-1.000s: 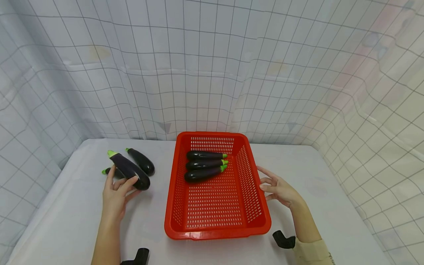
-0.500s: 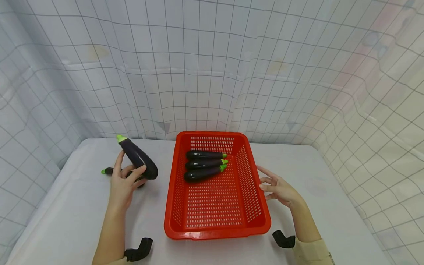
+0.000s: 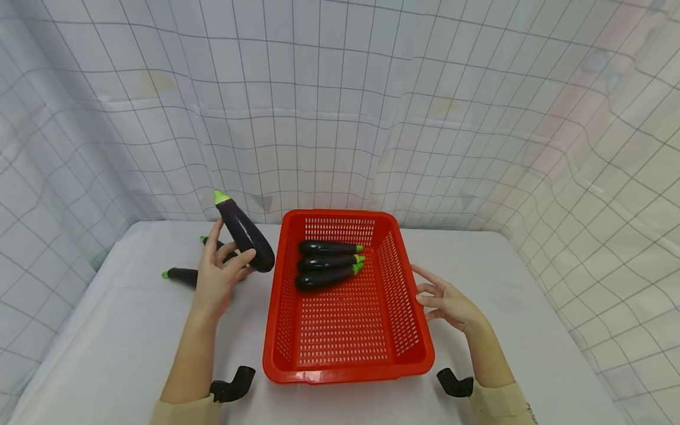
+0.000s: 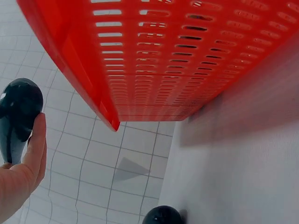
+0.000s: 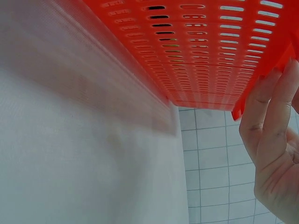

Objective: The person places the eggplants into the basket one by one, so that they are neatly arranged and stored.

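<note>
My left hand [image 3: 215,283] grips a dark purple eggplant [image 3: 245,233] by its fat end, the green stem pointing up and back. It is raised over the table, just left of the red plastic basket [image 3: 347,373]. In the left wrist view the same eggplant [image 4: 21,109] shows at the left edge, thumb and fingers around it. Inside the basket three eggplants [image 3: 329,264] lie side by side, stems to the right. My right hand [image 3: 448,304] rests its fingertips at the basket's right rim; in the right wrist view its fingers [image 5: 278,116] are long and only slightly bent.
Two more eggplants lie on the white table [image 3: 106,330] at the left: one eggplant [image 3: 183,275] sideways, another eggplant [image 3: 206,241] farther back, both partly hidden by the left hand. A checked curtain [image 3: 340,118] hangs behind and along both sides. Each wrist carries a black mount.
My left hand has lifted the eggplant up and to the right, from over the other two towards the basket's left rim. The right hand and basket have stayed put.
</note>
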`<state>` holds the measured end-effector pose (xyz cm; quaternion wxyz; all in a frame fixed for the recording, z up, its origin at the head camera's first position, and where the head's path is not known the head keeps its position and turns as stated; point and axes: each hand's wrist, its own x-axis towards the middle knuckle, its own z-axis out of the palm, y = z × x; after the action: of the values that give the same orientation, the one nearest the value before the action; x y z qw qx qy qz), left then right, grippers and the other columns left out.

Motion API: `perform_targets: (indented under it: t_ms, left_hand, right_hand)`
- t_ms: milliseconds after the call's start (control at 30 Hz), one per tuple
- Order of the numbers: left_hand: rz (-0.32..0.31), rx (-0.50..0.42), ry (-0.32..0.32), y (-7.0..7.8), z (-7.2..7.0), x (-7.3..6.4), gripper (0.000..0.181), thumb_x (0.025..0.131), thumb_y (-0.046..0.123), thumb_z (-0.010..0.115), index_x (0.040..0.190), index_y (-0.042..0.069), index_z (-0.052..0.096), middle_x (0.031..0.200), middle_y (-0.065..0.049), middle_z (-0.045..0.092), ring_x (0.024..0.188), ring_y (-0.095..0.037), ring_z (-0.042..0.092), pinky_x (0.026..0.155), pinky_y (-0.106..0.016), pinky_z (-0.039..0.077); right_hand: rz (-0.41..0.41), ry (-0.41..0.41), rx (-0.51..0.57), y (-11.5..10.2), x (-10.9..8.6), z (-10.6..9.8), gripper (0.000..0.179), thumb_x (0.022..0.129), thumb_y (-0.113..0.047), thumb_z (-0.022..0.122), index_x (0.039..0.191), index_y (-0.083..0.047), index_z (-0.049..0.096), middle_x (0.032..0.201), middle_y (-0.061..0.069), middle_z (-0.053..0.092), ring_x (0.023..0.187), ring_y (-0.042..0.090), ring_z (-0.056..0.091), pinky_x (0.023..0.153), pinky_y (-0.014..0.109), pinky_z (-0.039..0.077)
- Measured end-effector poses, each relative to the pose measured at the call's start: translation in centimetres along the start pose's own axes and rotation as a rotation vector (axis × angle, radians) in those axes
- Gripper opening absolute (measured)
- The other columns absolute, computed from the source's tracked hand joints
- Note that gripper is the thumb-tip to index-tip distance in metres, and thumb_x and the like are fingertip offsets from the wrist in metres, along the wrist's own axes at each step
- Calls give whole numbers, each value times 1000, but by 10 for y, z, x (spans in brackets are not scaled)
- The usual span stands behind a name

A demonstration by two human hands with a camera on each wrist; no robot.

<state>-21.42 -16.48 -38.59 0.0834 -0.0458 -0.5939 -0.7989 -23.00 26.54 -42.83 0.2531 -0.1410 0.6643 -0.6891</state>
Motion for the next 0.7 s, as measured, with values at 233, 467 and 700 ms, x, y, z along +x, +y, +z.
perform_targets:
  t_ms: [233, 467, 700]
  left_hand:
    - [32, 89, -81, -4, 14, 6, 83, 85, -1, 61, 147, 26, 14, 105, -2, 55, 84, -9, 62, 73, -25, 52]
    - [88, 326, -125, -9, 31, 10, 84, 82, 5, 67, 145, 33, 20, 114, -13, 52, 85, -10, 60, 71, -21, 51]
    - [175, 551, -180, -14, 47, 11, 86, 78, 12, 73, 144, 36, 24, 117, -16, 50, 87, -24, 54, 68, -24, 51]
  right_hand:
    - [7, 8, -2, -1, 0, 1, 71, 90, -2, 54, 147, -12, 14, 101, 7, 58, 81, 18, 62, 62, 35, 54]
    - [12, 15, -1, -1, 0, 1, 72, 89, -2, 55, 147, -12, 13, 101, 7, 58, 81, 18, 62, 62, 35, 54]
    - [9, 8, 5, -1, -1, 2, 71, 90, -1, 53, 147, -13, 13, 101, 7, 58, 82, 18, 62, 62, 35, 54]
